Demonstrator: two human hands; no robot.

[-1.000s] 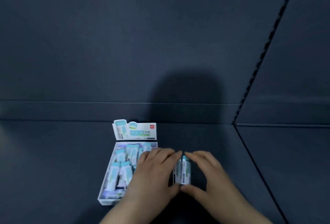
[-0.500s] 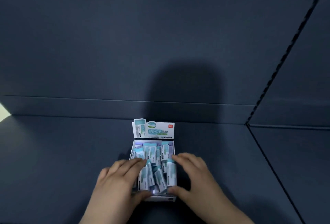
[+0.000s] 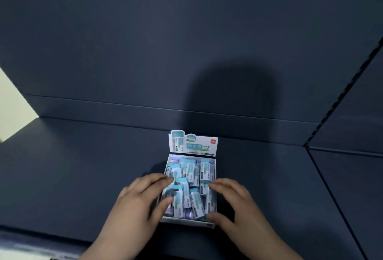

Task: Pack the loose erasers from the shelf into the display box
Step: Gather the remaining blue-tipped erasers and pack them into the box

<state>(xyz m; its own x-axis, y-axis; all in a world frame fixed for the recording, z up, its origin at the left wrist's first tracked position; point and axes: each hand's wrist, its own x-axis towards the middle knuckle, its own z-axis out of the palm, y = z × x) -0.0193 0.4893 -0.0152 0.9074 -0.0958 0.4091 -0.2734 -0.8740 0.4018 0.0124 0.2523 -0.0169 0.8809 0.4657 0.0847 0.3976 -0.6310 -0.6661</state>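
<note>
Between the two hands sits the display box (image 3: pixel 186 222), a small white open-topped carton. It is crowded with erasers (image 3: pixel 187 189). Each is a short white block in a paper sleeve with a teal band at one end and small dark print. The print is too blurred to read. They lie jumbled rather than in rows, some flat, some tipped on edge, several overlapping. A violet tint shows on a few near the front wall.

Left hand (image 3: pixel 141 203): beside the box's left wall, fingers nearly straight and loosely spread. The fingertips (image 3: pixel 165 179) reach over the wall onto the nearest erasers and the thumb lies across the near-left ones. It pinches nothing.

Right hand (image 3: pixel 234 203): mirrors it at the right wall, fingers lightly bent. Their tips meet the erasers along that edge and the thumb is at the near-right corner. It has nothing lifted or clasped. Whether either hand presses down, cannot tell.

Beyond the fingertips the box's header card (image 3: pixel 193 144) stands upright. It is white with teal graphics, an eraser picture at its left and a small red logo at its right.

Box and hands rest on a dark blue-grey shelf (image 3: pixel 83 176). Farther out is a matching back panel (image 3: pixel 145 42) with a soft shadow (image 3: pixel 234 93) on it. A notched seam (image 3: pixel 339 98) runs diagonally well off to the right hand's side. A pale patch (image 3: pixel 10 102) shows far past the left.
</note>
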